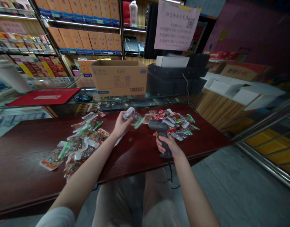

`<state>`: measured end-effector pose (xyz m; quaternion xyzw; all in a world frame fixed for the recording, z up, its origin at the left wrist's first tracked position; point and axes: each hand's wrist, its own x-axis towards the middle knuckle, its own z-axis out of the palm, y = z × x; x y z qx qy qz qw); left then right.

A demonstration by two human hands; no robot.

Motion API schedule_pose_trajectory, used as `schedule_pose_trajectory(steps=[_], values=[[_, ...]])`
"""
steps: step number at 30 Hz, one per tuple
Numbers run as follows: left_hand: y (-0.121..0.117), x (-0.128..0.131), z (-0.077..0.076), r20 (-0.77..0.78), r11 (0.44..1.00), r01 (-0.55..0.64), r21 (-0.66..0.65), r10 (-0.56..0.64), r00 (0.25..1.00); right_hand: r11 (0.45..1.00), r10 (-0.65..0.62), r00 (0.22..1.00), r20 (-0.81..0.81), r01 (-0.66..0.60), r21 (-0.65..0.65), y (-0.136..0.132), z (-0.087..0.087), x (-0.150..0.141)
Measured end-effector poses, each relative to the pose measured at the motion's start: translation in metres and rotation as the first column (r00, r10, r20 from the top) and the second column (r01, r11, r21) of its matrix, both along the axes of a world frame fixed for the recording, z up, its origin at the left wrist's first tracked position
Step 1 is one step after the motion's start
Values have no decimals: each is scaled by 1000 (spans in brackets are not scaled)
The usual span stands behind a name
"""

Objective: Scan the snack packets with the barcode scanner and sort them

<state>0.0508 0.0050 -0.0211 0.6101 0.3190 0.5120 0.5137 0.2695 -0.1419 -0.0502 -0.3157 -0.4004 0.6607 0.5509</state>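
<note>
My left hand (122, 124) grips a clear snack packet (134, 117) with a green strip, held up over the dark red table (135, 157). Wrapped round the handle of a black barcode scanner (162, 127) is my right hand (167, 144); the scanner's head points left and away from me, near the packet. A loose pile of snack packets (84, 138) lies to the left of my left forearm. Behind the scanner sits a second pile of packets (180, 119) with red, green and white trim. The scanner's cable hangs down past the table's front edge.
Beyond the table runs a glass counter (121, 101) with a cardboard box (120, 77), a computer mouse (82, 97), a red mat (43, 95) and a white cup (11, 75). A black machine (176, 80) stands below a paper sign (176, 25). Metal rails (270, 167) are at the right.
</note>
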Motion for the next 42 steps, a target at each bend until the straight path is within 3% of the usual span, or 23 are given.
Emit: schedule_pose_trajectory(steps=[14,18,20,22,25,27,29,33,36,42], values=[[7,3,-15,-132,987,-41,158,63,989,997,-70,998,-8,70,23,-3,0,-2],[13,13,-29,-131,997,-7,72,16,991,990,-117,990,-73,123,69,-3,0,0],[14,21,-36,-220,997,34,70,-17,975,984,-153,982,-115,162,76,-2,2,1],[10,27,-40,-436,987,29,155,42,899,980,-176,974,-145,187,68,-1,3,2],[-2,29,-38,-735,934,-40,356,306,605,978,-188,969,-159,199,57,-1,4,3],[-11,27,-33,-787,878,-40,477,447,425,980,-183,971,-156,193,54,-1,3,4],[-18,25,-28,-803,854,-5,520,491,338,981,-175,973,-147,185,57,-1,2,4],[-24,26,-25,-885,894,135,428,383,266,982,-167,979,-121,175,68,-1,0,4],[-25,33,-29,-900,891,214,401,338,276,984,-155,982,-110,164,73,0,0,3],[-25,60,-29,-914,903,246,352,275,299,980,-179,979,-97,186,69,0,2,1]])
